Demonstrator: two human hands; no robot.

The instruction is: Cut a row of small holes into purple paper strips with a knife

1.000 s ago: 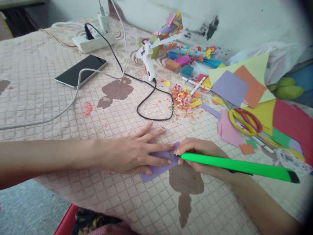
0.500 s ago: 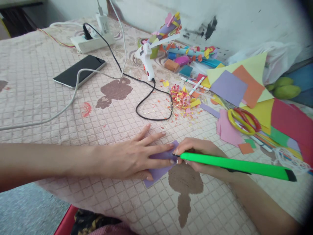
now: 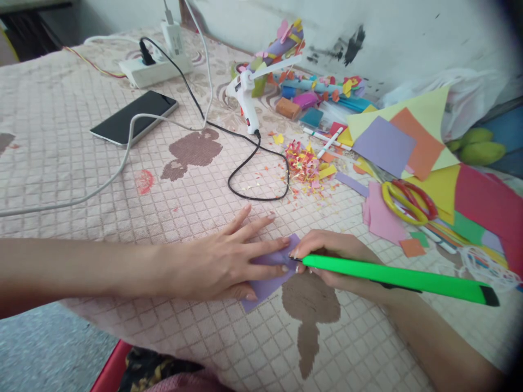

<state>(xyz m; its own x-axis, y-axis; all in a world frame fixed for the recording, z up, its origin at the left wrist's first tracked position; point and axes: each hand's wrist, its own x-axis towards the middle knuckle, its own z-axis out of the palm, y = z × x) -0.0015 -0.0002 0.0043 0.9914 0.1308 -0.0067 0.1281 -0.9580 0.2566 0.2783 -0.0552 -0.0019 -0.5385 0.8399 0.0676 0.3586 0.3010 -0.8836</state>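
A small purple paper (image 3: 265,287) lies on the patterned tablecloth near the table's front edge. My left hand (image 3: 229,262) rests flat over it with the fingers spread, pressing on the paper. At the paper's right end, my right hand (image 3: 333,253) is closed on a long bright green tool (image 3: 392,276) with a dark, thin tip. That tip touches or hovers just over the paper, close to my left fingertips; which of the two cannot be told. The green body of the tool reaches out to the right, over my right forearm.
Behind are a white glue gun (image 3: 245,103) with a looped black cord, paper scraps (image 3: 304,163), a phone (image 3: 134,118) and a power strip (image 3: 157,69). To the right lie yellow and red scissors (image 3: 404,202), coloured papers (image 3: 384,144) and white string (image 3: 484,267).
The tool's far end has dipped very slightly. Both hands keep nearly the same place on the purple paper, and the whole view has shifted a little.
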